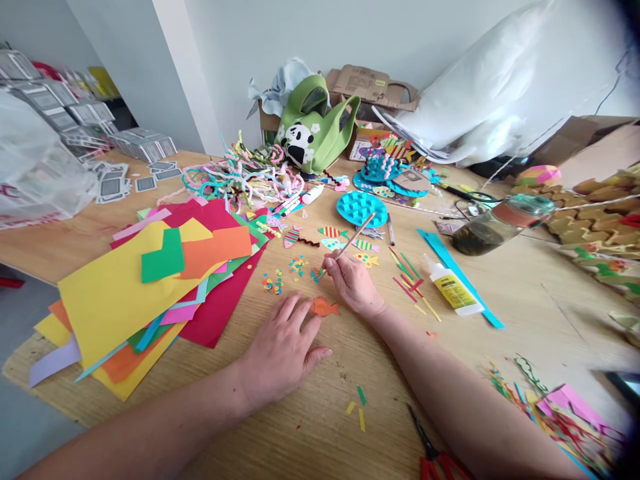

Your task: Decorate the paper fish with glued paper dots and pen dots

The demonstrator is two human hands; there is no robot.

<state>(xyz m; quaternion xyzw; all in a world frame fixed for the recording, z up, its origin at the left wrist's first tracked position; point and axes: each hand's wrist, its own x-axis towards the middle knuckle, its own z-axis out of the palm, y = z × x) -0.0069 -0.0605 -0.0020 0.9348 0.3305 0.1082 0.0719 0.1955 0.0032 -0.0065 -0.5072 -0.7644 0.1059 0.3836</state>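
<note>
Pinched in my right hand (pixel 353 280) is a thin wooden stick (pixel 356 235), its lower end close to a small pile of coloured paper dots (pixel 316 274). My left hand (pixel 283 343) lies palm down on the table with its fingers spread. An orange paper fish (pixel 325 307) lies by its fingertips, between the two hands; whether the fingers touch it is hard to tell. More paper dots (pixel 273 283) are scattered ahead of the left hand. Beyond the stick lie striped and dotted paper fish (pixel 367 245) and a blue paper disc (pixel 361 208) with raised folds.
Stacked coloured paper (pixel 115 287) covers the left side. To the right are a glue bottle (pixel 454 287), blue strips (pixel 460 277), a tilted glass jar (pixel 500 223) and paper scraps. Red-handled scissors (pixel 434 453) lie at the front edge. A green panda bag (pixel 317 127) stands behind.
</note>
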